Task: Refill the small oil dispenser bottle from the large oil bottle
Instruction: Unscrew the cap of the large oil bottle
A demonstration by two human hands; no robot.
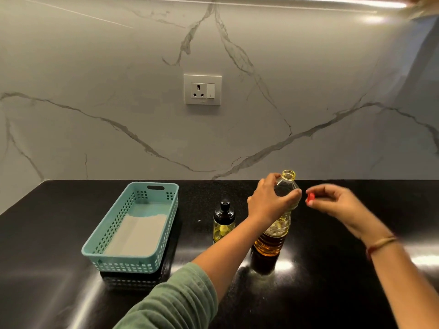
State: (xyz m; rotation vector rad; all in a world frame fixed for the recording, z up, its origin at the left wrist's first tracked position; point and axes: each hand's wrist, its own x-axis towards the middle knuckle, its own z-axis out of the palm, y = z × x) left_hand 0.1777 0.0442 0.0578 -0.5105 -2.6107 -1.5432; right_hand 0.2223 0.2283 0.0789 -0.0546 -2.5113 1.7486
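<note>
The large clear oil bottle point(275, 236) stands upright on the black counter, its mouth uncovered and amber oil filling its lower part. My left hand point(270, 200) grips its upper shoulder. My right hand point(337, 203) hovers just right of the bottle's neck, pinching a small red cap point(310, 198) between its fingertips. The small oil dispenser bottle point(223, 222) stands to the left of the large bottle, with a black pump top in place and a little yellow oil at its bottom. Neither hand touches it.
A teal perforated basket point(95, 250) with a pale sheet inside rests on the black counter point(332, 293) at left, stacked on a dark basket. A marble wall with a socket plate point(202, 89) rises behind.
</note>
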